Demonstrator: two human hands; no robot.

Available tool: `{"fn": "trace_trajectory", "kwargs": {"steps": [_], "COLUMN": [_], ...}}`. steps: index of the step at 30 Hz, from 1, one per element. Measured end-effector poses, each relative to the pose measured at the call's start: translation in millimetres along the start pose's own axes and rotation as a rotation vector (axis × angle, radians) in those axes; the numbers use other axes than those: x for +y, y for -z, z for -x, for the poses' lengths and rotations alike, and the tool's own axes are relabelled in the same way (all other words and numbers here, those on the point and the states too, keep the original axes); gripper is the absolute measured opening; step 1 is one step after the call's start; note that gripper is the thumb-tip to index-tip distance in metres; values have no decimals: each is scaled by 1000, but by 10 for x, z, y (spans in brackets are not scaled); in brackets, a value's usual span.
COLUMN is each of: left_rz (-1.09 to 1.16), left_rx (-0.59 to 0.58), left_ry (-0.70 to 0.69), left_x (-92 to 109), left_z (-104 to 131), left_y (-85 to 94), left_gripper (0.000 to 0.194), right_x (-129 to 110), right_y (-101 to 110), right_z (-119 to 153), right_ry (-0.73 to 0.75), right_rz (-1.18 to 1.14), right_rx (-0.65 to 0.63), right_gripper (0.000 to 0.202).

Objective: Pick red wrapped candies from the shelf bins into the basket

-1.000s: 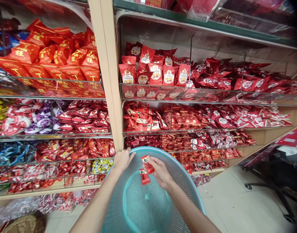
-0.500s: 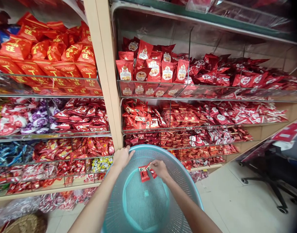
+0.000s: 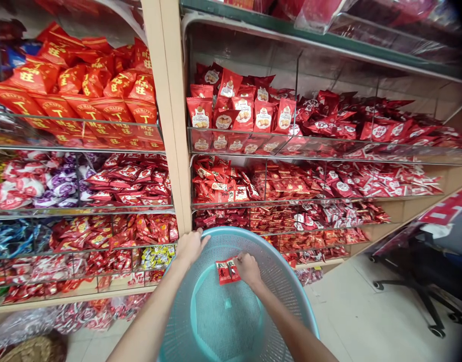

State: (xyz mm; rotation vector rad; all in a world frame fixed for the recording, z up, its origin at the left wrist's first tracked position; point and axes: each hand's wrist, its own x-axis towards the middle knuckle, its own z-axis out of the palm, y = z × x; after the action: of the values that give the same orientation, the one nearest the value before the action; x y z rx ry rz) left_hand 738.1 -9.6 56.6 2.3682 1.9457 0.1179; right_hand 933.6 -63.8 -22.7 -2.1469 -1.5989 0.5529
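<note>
A large round teal basket [image 3: 227, 327] with a mesh bottom stands below me, in front of the shelves. My left hand [image 3: 191, 246] is closed on its far left rim, beside the wooden post. Inside the basket, my right hand [image 3: 249, 269] pinches the edge of a small red packet [image 3: 234, 271] with dark characters on a pale patch. A second packet of the same look [image 3: 222, 274] lies right beside it on the left, their edges meeting or overlapping. The fingertips of my right hand are partly hidden behind its knuckles.
Shelves with clear dividers hold many wrapped sweets, among them large red bags [image 3: 34, 75] and red biscuit packs [image 3: 243, 110]. A wooden post [image 3: 172, 115] splits the shelves. A black wheeled chair [image 3: 415, 296] stands at the right, and a woven basket [image 3: 30, 349] at the lower left.
My right hand has turned slightly, and its packet now sits flatter and more level beside the other one. The view has shifted a little; my left hand stays on the rim.
</note>
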Motion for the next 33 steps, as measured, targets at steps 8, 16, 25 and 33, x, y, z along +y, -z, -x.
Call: {"fn": "trace_trajectory", "kwargs": {"steps": [8,16,25,33], "left_rz": [26,42,53,67], "left_rx": [-11,26,19,34], "left_ry": [13,40,56,57], "left_x": [-2,18,14,10], "left_z": [10,16,40,41], "left_y": [16,23,22,30], "left_gripper": [52,48,48,47], "right_x": [-155,-899,-1552,-1556], "right_y": [83,1105,1437,1445], "right_z": [74,-20,-541,-708], "right_ry": [75,472,830,822], "right_rz": [261,148,23,-319], "right_rx": [-39,126,446,453], "right_gripper": [30,36,23,24]}}
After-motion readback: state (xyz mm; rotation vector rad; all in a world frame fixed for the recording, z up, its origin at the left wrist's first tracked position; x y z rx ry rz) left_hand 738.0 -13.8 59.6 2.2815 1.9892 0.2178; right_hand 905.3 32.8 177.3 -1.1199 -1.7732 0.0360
